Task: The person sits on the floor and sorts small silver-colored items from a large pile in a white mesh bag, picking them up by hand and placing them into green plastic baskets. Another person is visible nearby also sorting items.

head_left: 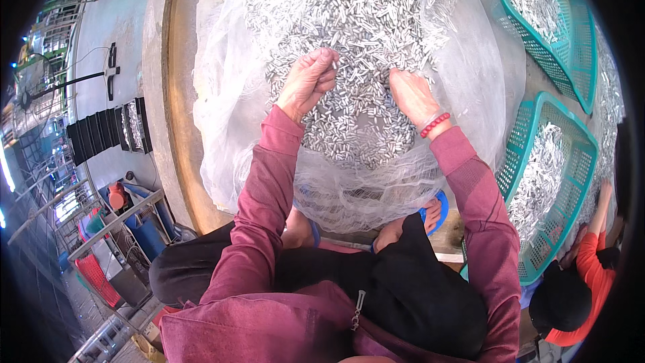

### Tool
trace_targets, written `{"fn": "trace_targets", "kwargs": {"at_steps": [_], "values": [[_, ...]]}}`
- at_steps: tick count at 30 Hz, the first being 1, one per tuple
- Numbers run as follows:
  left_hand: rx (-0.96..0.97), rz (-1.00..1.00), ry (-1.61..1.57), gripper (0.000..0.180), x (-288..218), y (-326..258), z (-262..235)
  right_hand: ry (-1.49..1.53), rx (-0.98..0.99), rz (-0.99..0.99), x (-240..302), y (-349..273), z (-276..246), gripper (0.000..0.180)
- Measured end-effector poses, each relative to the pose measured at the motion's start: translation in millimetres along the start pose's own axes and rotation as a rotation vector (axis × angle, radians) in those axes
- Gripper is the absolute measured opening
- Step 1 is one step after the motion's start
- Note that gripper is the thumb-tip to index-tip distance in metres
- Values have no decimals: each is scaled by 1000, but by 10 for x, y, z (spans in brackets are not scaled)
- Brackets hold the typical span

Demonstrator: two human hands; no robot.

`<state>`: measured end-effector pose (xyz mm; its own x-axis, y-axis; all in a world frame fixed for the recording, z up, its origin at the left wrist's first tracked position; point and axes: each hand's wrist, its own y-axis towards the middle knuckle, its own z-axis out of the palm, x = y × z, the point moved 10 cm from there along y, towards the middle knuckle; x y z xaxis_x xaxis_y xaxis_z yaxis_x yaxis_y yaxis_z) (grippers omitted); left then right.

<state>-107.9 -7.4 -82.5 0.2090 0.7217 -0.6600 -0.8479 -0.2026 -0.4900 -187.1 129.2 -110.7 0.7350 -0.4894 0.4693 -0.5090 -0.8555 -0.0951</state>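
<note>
A broad heap of small, silvery, elongated pieces [366, 138] is spread over white mesh netting [232, 141] in front of me. Over the left part of the heap, my left hand [309, 84] is closed, thumb and forefinger pinched. One silver piece [335, 64] shows at its fingertips. My right hand [412, 96], with a red beaded bracelet [435, 124] at the wrist, is bent down at the heap's right part. Its fingers are curled together, and what they hold, if anything, is hidden.
Two green plastic baskets [583, 161] with similar silver pieces stand to the right. Beyond them sits a person in orange [591, 279]. A wooden ledge [178, 94] runs along the left. My feet in blue sandals [438, 212] are at the netting's near edge.
</note>
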Motion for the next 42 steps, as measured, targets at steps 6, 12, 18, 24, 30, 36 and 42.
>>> {"fn": "trace_targets", "kwargs": {"at_steps": [6, 12, 18, 24, 30, 36, 42], "values": [[2, -128, 124, 21, 254, 102, -130, 1054, 135, 359, -332, -181, -33, 22], [-346, 347, 1712, 31, 178, 161, -59, 2405, 290, -2, -170, -547, -655, 20], [-242, 290, 1818, 29, 321, 222, 104, 2297, 282, -123, -34, -434, -943, 31], [-34, 76, 1599, 30, 249, 38, -57, 1746, 313, 400, -39, -290, -371, 24], [104, -245, 161, 27, 464, -120, 21, 1468, 168, 457, -172, -169, -129, 17], [449, 91, -309, 17, -12, -183, 529, 138, 14, 102, -111, 281, -211, 9], [283, 38, 88, 18, -86, -137, 459, 244, 51, 1, 86, 48, 121, 10]]}}
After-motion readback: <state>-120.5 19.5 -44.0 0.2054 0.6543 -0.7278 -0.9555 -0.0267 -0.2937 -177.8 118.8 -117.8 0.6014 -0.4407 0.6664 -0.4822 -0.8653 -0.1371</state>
